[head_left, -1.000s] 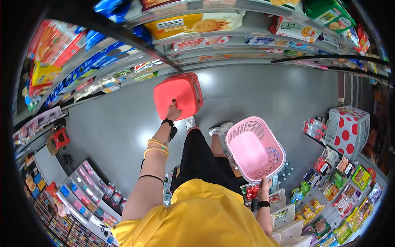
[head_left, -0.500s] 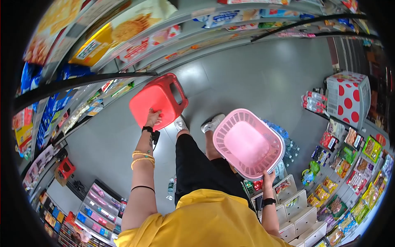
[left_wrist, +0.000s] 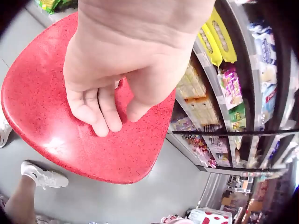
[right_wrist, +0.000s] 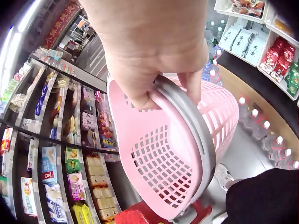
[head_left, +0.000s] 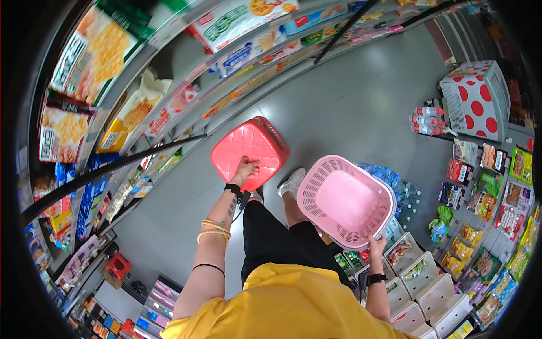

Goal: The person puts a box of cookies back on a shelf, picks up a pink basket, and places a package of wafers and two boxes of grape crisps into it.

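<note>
My left hand is on the seat of a red plastic stool, fingers curled at the middle of the seat. In the left wrist view, the thumb and bent fingers of that hand meet the glossy red seat around a small opening, partly hidden under the palm. On the other side, my right hand grips the near rim of a pink plastic basket with slotted walls. The right wrist view shows the fingers wrapped over its rim and folded grey handle; no goods show inside.
Snack shelves run along the front and left. Bottled water packs and white bins stand close by the basket on the right. Further off are more bottles and a red-dotted white box. Grey floor lies between.
The view has turned rightward along the shelves. The stool has moved with my left hand, tilting and levelling on the way. My right hand keeps its grip on the basket.
</note>
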`<move>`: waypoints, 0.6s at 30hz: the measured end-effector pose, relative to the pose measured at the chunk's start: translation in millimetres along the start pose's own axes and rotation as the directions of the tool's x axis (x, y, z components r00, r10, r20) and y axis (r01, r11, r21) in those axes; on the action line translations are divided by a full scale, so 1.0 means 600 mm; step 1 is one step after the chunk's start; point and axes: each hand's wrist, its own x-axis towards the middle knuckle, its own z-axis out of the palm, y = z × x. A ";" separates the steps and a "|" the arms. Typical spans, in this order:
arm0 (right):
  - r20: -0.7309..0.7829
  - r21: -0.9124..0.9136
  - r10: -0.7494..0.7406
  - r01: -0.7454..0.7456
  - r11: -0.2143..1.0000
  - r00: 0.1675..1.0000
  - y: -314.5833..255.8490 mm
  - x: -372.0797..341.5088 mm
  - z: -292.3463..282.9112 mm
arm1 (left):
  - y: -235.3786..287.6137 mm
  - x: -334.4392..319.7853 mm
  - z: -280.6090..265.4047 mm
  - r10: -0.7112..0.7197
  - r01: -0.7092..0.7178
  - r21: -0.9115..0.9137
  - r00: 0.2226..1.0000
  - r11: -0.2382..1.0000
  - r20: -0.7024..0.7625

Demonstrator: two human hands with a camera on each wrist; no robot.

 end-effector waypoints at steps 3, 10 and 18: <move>-0.010 -0.014 -0.030 0.030 0.999 1.000 -0.020 -0.005 -0.015 | 0.030 0.030 0.065 0.003 -0.003 0.005 1.000 1.000 0.004; -0.109 -0.023 -0.020 0.018 1.000 0.994 0.011 -0.017 -0.050 | 0.080 0.117 0.200 0.077 -0.073 -0.040 0.993 0.996 0.085; -0.131 0.028 0.029 -0.026 0.999 0.991 0.002 -0.024 -0.061 | 0.159 0.176 0.310 0.097 -0.103 0.094 0.993 0.990 0.073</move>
